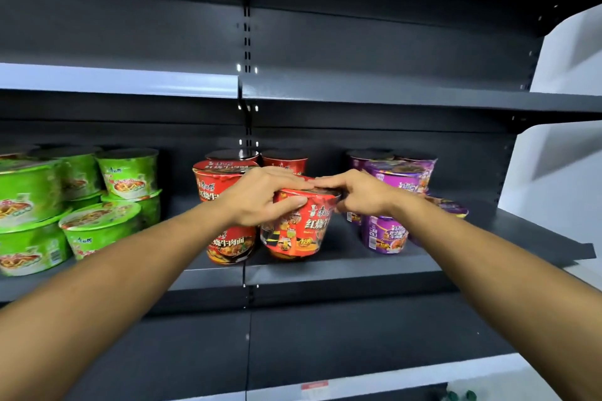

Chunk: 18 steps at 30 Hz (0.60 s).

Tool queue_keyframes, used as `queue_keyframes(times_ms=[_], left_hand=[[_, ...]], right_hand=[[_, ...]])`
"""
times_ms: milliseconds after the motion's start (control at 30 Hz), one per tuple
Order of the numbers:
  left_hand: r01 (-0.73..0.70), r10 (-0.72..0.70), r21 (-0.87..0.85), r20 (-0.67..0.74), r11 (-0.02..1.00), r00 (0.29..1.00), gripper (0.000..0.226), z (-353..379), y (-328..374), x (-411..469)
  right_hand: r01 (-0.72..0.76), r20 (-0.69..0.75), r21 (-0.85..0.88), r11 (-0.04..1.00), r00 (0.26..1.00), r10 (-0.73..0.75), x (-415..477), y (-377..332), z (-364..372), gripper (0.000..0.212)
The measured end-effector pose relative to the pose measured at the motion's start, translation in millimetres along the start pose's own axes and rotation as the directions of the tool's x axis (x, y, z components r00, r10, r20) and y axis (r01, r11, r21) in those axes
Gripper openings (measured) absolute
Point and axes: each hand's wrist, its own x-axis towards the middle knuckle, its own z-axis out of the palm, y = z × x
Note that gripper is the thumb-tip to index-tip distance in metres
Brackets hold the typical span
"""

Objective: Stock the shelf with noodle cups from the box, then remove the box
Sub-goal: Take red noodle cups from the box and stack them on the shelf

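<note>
A red noodle cup stands on the dark middle shelf, near its front edge. My left hand grips the cup's rim from the left, fingers over the lid and thumb on the side. On the right side of the same lid my right hand holds the rim with curled fingers. More red cups stand stacked just left of and behind it. The box is out of view.
Green noodle cups are stacked in two layers at the left of the shelf. Purple cups stand at the right. The shelf above is bare metal. A white wall borders the right end.
</note>
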Motion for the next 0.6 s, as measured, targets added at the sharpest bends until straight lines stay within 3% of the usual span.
queue_keyframes(times_ms=[200,433,600], left_hand=[[0.064,-0.064,0.024,0.005,0.998,0.998,0.064,1,-8,9],[0.153,-0.153,0.03,-0.012,0.988,0.988,0.07,-5,-19,18],[0.162,-0.164,0.045,0.043,0.986,0.986,0.073,2,-34,28]], right_hand=[[0.053,-0.148,0.137,0.989,0.988,-0.033,11,20,-12,0.03],[0.111,-0.343,0.045,0.993,0.935,-0.089,35,24,-12,0.024],[0.103,-0.394,0.02,0.994,0.915,-0.087,50,27,-4,0.021]])
